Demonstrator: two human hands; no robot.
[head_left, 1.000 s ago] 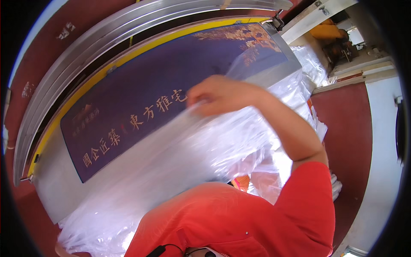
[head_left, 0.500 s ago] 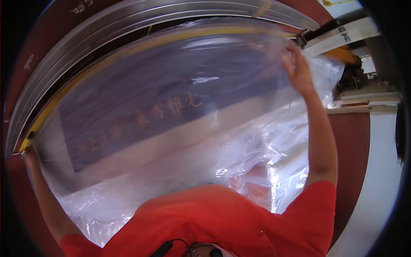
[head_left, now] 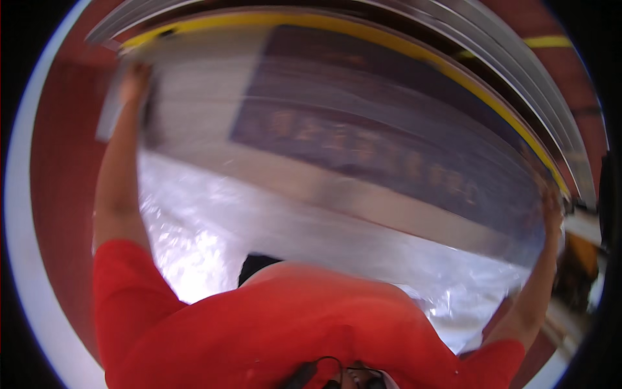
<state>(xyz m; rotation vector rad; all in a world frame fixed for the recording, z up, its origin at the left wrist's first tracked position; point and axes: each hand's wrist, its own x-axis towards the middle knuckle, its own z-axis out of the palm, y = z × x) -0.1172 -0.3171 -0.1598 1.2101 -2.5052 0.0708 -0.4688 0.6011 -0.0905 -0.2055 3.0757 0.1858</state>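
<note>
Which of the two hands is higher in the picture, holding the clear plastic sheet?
The left hand, at the top left corner of the clear plastic sheet. The right hand sits lower, at the right edge.

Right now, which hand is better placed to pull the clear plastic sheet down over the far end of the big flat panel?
Probably the left hand: it grips the clear plastic sheet at the panel's far corner. The right hand holds the sheet's edge lower on the near side. Motion blur hides the finger detail.

head view | worn on head; faces down | close over red shirt (head_left: 291, 330); single view
</note>
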